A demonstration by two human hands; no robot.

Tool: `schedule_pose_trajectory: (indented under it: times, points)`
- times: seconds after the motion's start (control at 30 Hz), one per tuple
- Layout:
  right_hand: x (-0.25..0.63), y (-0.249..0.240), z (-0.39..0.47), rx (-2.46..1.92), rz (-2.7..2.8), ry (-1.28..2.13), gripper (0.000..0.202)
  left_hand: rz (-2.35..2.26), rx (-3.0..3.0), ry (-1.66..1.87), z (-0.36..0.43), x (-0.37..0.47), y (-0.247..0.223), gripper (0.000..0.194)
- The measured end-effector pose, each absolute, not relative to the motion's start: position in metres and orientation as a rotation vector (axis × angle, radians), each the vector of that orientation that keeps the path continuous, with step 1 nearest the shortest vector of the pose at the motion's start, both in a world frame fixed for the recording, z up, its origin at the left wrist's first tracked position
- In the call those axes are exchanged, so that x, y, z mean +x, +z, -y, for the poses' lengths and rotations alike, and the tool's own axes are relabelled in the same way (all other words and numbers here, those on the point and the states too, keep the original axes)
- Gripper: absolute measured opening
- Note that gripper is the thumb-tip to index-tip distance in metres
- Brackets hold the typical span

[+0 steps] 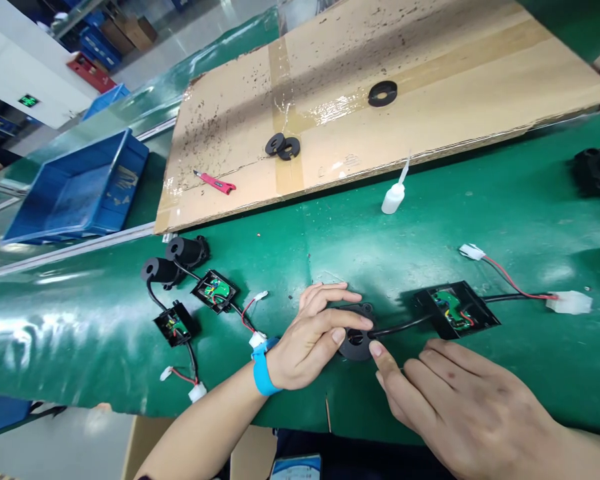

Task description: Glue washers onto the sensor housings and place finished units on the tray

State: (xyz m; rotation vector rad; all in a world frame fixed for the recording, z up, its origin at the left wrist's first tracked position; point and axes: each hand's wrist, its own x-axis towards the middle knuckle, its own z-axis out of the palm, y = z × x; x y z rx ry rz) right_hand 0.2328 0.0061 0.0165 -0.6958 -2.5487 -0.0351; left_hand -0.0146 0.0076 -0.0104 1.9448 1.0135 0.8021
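Observation:
A round black housing with a black ring (356,349) on top lies on the green bench, and a black cable (400,327) runs from its edge. My left hand (310,333), with a blue wristband, bends over the ring; its thumb and index finger rest on it, the other fingers reach past the far side. On the near right rim, a fingertip of my right hand (460,407) presses by the cable, the remaining fingers curled under and partly hidden. The cable leads to an open black box (461,308) with a green circuit board, then to white connectors (570,302).
Two similar housings (161,271) with wired boxes (174,325) stand at left. Behind lies a cardboard sheet (340,147) bearing loose black rings (383,94) and a red utility knife (215,182). A white dropper bottle (393,199) stands before it. A blue bin (75,190) is far left.

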Motion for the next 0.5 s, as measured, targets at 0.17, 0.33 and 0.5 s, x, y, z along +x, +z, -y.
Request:
schedule_pose_trajectory:
  times: [0.17,0.33,0.5]
  points:
    - [0.2334,0.0175,-0.0078,-0.679,2.547,-0.044,0.029,-0.981,1.896,0.85,-0.0067,-0.0148,-0.0136,0.03]
    - [0.2336,0.0189,-0.0091,-0.663,2.572,-0.057,0.032,-0.975,1.897,0.85,-0.0074,-0.0145,-0.0135,0.03]
    - [0.2334,0.0202,-0.0106,-0.648,2.563,-0.06,0.032,-0.988,1.857,0.837,-0.0075,-0.0141,-0.0116,0.032]
